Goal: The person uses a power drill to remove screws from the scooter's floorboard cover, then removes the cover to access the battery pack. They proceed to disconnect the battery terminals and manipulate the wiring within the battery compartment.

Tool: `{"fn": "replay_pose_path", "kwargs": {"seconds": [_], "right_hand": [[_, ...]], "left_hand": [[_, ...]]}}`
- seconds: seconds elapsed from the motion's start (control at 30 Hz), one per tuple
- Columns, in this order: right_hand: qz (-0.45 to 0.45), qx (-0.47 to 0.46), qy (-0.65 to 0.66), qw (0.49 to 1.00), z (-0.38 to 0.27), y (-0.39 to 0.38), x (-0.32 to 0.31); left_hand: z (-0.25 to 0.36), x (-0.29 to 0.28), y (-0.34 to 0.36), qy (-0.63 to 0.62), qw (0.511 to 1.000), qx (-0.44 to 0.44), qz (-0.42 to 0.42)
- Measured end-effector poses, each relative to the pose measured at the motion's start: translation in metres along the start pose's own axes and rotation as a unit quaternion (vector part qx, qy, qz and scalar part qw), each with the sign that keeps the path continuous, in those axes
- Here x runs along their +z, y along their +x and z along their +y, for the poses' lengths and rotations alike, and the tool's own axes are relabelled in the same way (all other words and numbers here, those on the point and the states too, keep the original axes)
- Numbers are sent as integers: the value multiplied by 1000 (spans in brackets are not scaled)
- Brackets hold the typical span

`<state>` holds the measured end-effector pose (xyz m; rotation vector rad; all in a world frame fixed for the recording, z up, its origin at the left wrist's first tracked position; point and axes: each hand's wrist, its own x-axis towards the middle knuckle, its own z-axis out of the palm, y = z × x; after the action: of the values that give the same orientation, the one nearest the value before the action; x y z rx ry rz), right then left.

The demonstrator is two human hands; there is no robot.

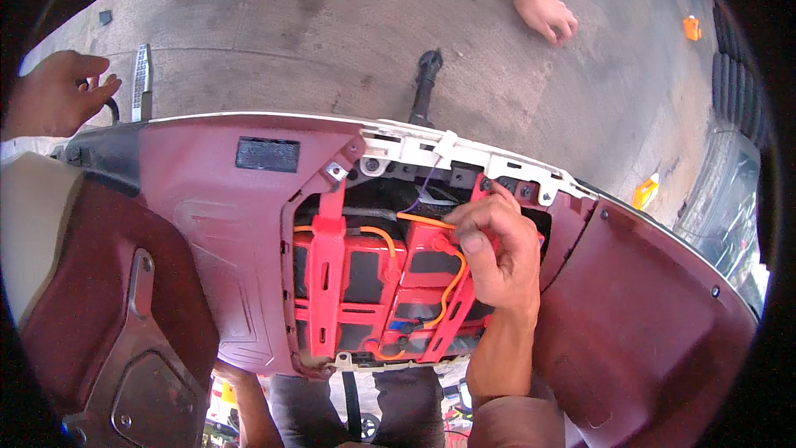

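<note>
My right hand [499, 249] is closed at the upper right of an opening in a maroon plastic body. Its fingertips are at the top end of a red metal bracket [448, 328], by a bolt hole; whatever they pinch is hidden. Inside the opening are red-framed battery modules [365, 278] with dark faces. An orange cable [453, 289] runs between them, and a second red bracket [328, 270] stands on the left. My left forearm [251, 402] shows below the maroon panel [215, 241]; the hand is hidden behind it.
White trim [414, 146] with bolt holes edges the opening. Beyond it, a black rod [427, 75] sticks out over the concrete floor. Other people's hands are at the upper left [62, 93] and top right [546, 17]. Orange bottles [646, 191] stand on the right.
</note>
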<state>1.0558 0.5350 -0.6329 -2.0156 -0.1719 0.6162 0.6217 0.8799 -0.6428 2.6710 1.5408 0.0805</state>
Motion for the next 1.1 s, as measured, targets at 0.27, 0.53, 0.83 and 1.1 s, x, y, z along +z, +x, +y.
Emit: {"fn": "replay_pose_path", "kwargs": {"seconds": [0.27, 0.53, 0.83, 1.1], "right_hand": [[201, 84, 159, 963, 6, -8, 7], [166, 56, -25, 984, 6, -12, -15], [-74, 42, -151, 985, -32, 27, 8], [-92, -111, -138, 980, -54, -1, 38]], "left_hand": [[0, 3, 5, 4, 996, 80, 24], [2, 0, 11, 8, 1000, -11, -15], [-36, 4, 8, 38, 999, 30, -18], [14, 8, 11, -256, 961, -100, 44]]}}
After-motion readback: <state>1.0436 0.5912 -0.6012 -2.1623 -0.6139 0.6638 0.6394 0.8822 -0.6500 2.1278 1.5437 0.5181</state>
